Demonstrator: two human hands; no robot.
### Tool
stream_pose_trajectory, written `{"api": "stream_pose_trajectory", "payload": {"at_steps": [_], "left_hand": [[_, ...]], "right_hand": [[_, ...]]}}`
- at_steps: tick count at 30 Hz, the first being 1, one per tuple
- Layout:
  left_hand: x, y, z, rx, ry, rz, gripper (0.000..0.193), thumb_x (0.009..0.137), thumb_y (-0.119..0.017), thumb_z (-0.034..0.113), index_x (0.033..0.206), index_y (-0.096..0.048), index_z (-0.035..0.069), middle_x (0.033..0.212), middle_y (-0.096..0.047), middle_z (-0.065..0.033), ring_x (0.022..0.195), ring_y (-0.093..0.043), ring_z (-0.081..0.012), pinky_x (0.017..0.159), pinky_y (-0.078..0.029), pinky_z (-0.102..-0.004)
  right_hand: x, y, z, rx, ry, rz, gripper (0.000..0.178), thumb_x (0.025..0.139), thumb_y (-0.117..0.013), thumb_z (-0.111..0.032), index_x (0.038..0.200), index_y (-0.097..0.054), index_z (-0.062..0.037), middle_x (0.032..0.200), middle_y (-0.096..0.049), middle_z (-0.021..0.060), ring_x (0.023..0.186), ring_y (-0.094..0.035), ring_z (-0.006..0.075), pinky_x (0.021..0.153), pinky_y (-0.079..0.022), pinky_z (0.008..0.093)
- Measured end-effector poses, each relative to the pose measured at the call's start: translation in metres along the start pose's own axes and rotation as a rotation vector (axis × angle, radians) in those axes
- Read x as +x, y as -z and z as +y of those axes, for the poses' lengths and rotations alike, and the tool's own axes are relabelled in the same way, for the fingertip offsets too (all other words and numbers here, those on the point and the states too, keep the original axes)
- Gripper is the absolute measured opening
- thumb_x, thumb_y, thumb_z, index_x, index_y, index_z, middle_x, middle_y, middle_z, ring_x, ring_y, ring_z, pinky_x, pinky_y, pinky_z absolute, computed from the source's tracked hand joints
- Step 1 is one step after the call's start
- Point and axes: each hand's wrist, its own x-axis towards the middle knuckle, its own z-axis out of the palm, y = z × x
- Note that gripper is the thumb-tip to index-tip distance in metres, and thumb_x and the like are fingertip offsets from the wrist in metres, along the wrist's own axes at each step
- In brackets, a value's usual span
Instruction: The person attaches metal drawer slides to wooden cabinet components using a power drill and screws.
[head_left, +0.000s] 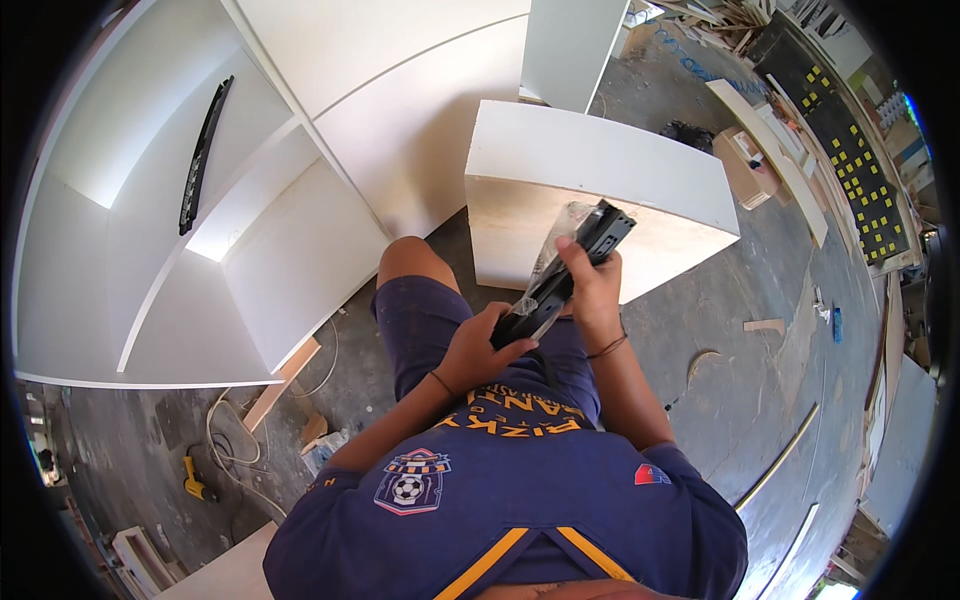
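Note:
Over my lap I hold a black metal drawer slide (565, 282), tilted, its far end up and to the right. Clear plastic wrap (552, 245) clings along its left side. My left hand (480, 347) is closed round the lower end, and my right hand (593, 287) grips it farther up with the thumb on top. Just beyond the slide stands a white box-shaped drawer (600, 150) with a bare, unpainted edge. Another black drawer slide (205, 155) is on the inner panel of the white cabinet (330, 215) at the left.
A yellow power tool (197, 480) and a pale cable (235, 455) lie on the floor at lower left. Wood strips (285, 382) lie near the cabinet. At right are a cardboard box (745, 165), a long board (770, 160) and a thin metal strip (778, 455).

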Motion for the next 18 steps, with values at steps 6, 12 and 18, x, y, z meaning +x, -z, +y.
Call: {"api": "stream_pose_trajectory", "payload": {"at_steps": [6,12,18], "left_hand": [[-0.021,0.004,-0.041,0.154,0.093,-0.357,0.053,0.077,-0.07,0.041,0.11,-0.053,0.004,0.089,-0.065,-0.0179,0.083,-0.064,-0.0349,0.071,-0.05,-0.0378],[-0.019,0.012,-0.013,0.105,-0.027,-0.134,0.037,0.077,-0.07,0.035,0.098,-0.057,0.007,0.081,-0.064,-0.0137,0.077,-0.064,-0.0351,0.067,-0.049,-0.0404],[-0.076,0.042,-0.082,0.344,0.131,-0.061,0.026,0.079,-0.067,0.028,0.088,-0.056,0.006,0.082,-0.062,-0.0152,0.078,-0.062,-0.036,0.065,-0.048,-0.0415]], "right_hand": [[0.013,0.024,-0.016,0.113,0.137,0.178,0.024,0.085,-0.067,-0.026,0.088,-0.061,-0.0027,0.077,-0.057,0.0002,0.069,-0.051,0.0078,0.062,-0.042,0.0235],[0.014,0.042,-0.053,0.291,0.286,0.079,0.04,0.091,-0.05,-0.044,0.094,-0.056,-0.0042,0.081,-0.053,0.0038,0.072,-0.054,0.0161,0.063,-0.046,0.0302],[0.018,0.083,-0.11,0.606,0.442,0.029,0.039,0.082,-0.064,-0.042,0.082,-0.05,-0.0063,0.074,-0.043,0.0024,0.066,-0.046,0.012,0.055,-0.04,0.0223]]}}
